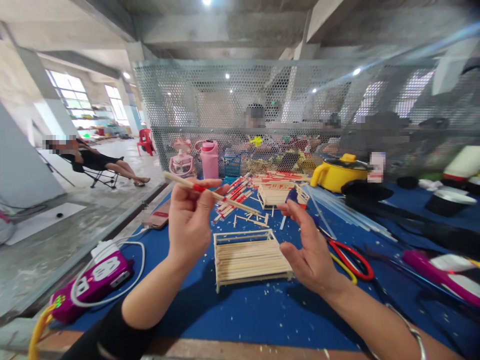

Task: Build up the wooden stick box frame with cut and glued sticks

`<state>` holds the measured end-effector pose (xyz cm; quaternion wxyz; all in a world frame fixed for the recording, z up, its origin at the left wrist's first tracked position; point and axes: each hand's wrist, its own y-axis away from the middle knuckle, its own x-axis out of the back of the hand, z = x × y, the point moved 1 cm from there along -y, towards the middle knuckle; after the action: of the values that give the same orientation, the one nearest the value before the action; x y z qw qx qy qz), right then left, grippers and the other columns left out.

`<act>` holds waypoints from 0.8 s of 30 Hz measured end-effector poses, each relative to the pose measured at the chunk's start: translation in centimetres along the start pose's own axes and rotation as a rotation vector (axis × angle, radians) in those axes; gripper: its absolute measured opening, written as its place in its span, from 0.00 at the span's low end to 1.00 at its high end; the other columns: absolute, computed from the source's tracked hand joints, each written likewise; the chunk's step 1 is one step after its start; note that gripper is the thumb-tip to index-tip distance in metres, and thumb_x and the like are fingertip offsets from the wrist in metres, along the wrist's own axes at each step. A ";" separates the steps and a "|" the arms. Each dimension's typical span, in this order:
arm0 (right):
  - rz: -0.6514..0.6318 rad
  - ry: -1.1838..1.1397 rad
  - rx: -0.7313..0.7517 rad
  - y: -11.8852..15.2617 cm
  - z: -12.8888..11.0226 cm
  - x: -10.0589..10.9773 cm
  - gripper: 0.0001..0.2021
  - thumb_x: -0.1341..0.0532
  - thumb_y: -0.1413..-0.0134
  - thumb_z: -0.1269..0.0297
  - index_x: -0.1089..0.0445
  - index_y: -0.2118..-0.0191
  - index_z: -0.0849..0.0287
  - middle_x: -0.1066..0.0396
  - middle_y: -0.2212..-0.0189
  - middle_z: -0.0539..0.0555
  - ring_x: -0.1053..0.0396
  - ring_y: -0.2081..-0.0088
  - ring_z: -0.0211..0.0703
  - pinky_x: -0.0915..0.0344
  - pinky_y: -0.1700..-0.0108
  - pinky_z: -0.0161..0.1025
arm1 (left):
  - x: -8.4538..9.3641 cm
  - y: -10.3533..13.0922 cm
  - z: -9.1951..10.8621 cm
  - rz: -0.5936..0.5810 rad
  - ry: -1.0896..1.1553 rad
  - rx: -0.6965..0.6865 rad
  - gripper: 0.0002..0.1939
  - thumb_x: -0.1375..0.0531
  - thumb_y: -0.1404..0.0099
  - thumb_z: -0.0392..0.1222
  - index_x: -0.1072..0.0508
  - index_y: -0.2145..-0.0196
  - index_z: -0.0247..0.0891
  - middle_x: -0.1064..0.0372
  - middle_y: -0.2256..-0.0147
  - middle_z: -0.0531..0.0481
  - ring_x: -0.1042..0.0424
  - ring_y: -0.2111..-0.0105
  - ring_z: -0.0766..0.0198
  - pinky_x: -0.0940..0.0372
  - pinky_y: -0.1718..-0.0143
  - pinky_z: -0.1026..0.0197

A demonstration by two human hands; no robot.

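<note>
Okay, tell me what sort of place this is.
Probably a small workshop with bare concrete walls and beams: a perforated metal screen backs the blue work table, which holds loose wooden sticks and a small stick frame, and more people sit beyond the screen.

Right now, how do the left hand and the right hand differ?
The left hand grips a pale, red-marked stick; the right hand looks empty, its fingers apart. The left arm shows a black sleeve, while the right has a bare forearm and a bracelet. Both are ungloved and raised over the blue table.
</note>
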<state>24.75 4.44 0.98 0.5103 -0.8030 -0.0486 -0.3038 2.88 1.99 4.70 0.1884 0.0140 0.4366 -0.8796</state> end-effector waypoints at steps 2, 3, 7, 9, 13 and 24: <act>-0.045 0.063 0.015 0.0 0.0 -0.3 0.32 0.51 0.38 0.50 0.59 0.34 0.56 0.40 0.42 0.62 0.41 0.43 0.53 0.44 0.43 0.53 | -0.2 0.2 -0.3 -0.002 0.215 0.263 0.04 0.47 0.33 0.39 0.41 0.61 0.43 0.26 0.56 0.50 0.24 0.57 0.62 0.30 0.54 0.54; -0.059 0.073 0.027 -0.1 -0.1 -0.5 0.31 0.52 0.38 0.50 0.58 0.34 0.57 0.38 0.44 0.62 0.40 0.44 0.53 0.43 0.44 0.53 | -0.4 0.5 -0.4 -0.032 0.276 0.367 0.05 0.46 0.33 0.40 0.42 0.61 0.43 0.26 0.55 0.49 0.24 0.57 0.61 0.30 0.54 0.53; -0.115 0.040 0.044 -0.6 -0.8 -0.9 0.12 0.50 0.36 0.60 0.34 0.54 0.57 0.27 0.66 0.54 0.33 0.64 0.44 0.39 0.55 0.45 | -1.5 2.1 -0.9 -0.086 0.404 0.589 0.08 0.43 0.35 0.40 0.42 0.62 0.42 0.24 0.57 0.48 0.24 0.58 0.60 0.30 0.54 0.53; -0.165 0.021 0.025 -0.9 -1.0 -0.7 0.12 0.49 0.37 0.64 0.35 0.71 0.56 0.33 0.78 0.49 0.38 0.73 0.39 0.40 0.61 0.41 | -1.5 2.1 -1.2 -0.064 0.419 0.624 0.08 0.43 0.35 0.39 0.42 0.63 0.41 0.24 0.59 0.47 0.24 0.58 0.60 0.30 0.55 0.53; -0.220 -0.079 -0.018 -1.3 -0.1 0.3 0.18 0.49 0.39 0.65 0.45 0.81 0.56 0.46 0.85 0.46 0.44 0.78 0.37 0.41 0.63 0.39 | 1.6 -0.6 -2.8 0.138 0.063 0.464 0.05 0.47 0.34 0.43 0.40 0.64 0.41 0.25 0.59 0.46 0.24 0.58 0.62 0.29 0.58 0.58; 0.024 -0.192 -0.482 -1.0 3.2 1.0 0.20 0.48 0.40 0.57 0.41 0.83 0.57 0.41 0.85 0.47 0.41 0.79 0.36 0.45 0.72 0.36 | 8.4 -1.8 -10.0 -0.307 -0.932 0.414 0.18 0.43 0.50 0.32 0.26 0.59 0.36 0.29 0.53 0.37 0.35 0.47 0.47 0.43 0.45 0.45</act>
<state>26.55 7.36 1.38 0.3008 -0.9272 -0.0137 -0.2229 -6.97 8.04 -1.68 0.2250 -0.4055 0.1210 -0.8777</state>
